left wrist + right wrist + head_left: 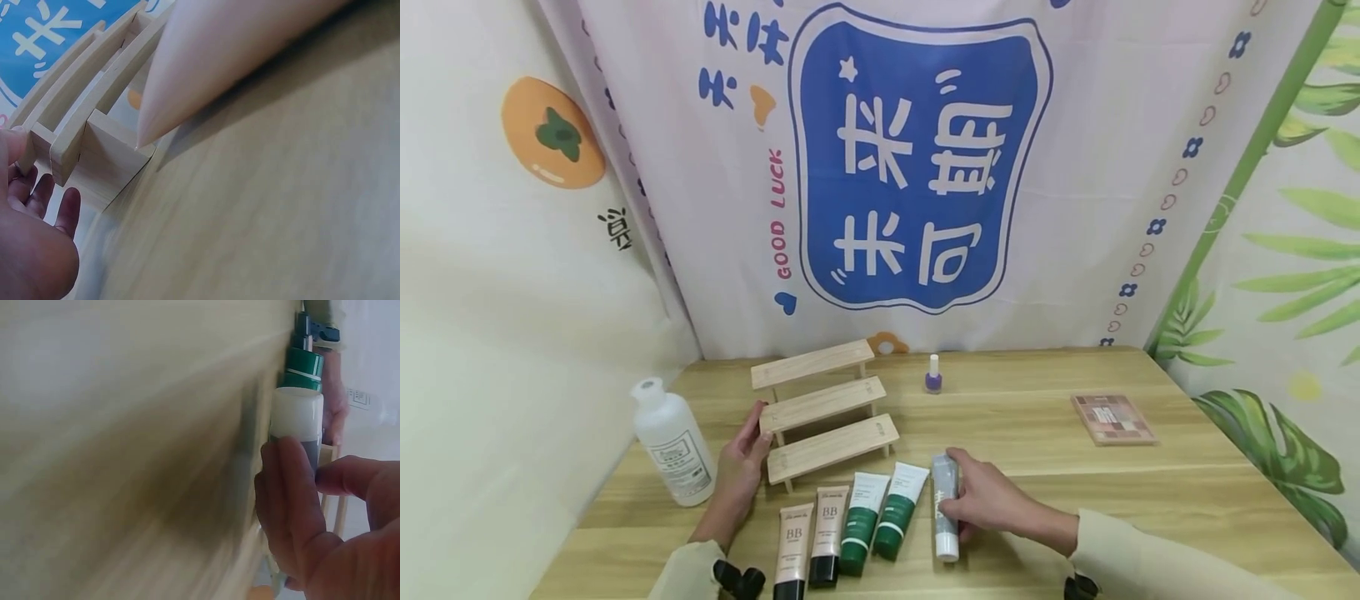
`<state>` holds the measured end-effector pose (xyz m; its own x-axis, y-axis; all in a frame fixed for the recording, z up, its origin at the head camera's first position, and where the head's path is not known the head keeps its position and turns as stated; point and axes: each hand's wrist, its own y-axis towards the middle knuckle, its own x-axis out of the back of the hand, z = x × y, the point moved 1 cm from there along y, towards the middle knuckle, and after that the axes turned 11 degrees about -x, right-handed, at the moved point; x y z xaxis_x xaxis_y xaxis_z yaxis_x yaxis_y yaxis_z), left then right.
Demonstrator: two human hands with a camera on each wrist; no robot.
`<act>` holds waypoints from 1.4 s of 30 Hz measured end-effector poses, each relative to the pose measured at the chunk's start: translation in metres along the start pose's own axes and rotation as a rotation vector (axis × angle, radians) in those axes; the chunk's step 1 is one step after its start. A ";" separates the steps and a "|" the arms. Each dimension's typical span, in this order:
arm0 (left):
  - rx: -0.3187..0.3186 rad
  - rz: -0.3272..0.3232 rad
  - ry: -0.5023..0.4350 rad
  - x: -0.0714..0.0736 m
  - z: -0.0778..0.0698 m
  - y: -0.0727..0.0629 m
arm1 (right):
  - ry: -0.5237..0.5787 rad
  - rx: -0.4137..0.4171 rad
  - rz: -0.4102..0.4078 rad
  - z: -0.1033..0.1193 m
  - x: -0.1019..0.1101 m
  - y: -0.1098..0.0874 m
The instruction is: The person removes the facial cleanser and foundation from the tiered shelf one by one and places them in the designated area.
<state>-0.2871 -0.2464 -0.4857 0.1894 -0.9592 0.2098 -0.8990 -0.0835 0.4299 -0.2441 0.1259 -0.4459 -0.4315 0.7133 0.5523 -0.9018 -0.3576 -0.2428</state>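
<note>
My right hand (pixel 992 497) grips a grey tube (pixel 946 487) with a white cap, thumb on one side and fingers on the other. In the right wrist view the fingers wrap the tube just behind its white cap (pixel 297 415). At the left, my left hand (pixel 741 471) holds the end of a three-step wooden rack (pixel 831 450) near the middle step. The left wrist view has the thumb against that step's end and the fingers bent beneath. Two green-and-white tubes (pixel 859 525) and two beige BB cream tubes (pixel 793 546) lie in a row before the rack.
A large white bottle (pixel 673 446) stands left of my left hand. Behind, a purple nail polish bottle (pixel 933 379) stands right of the rack. A flat makeup palette (pixel 1114 419) lies on the wood-grain table (pixel 1030 400) at the right. Printed curtains (pixel 1082 167) hang behind.
</note>
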 end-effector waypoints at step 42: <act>-0.020 -0.019 -0.044 0.001 0.005 0.000 | -0.067 -0.052 -0.002 -0.003 -0.013 0.016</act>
<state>-0.2893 -0.2493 -0.4898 0.1884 -0.9685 0.1631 -0.8871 -0.0965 0.4514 -0.2528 0.1125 -0.4599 -0.4291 0.6715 0.6041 -0.9033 -0.3236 -0.2818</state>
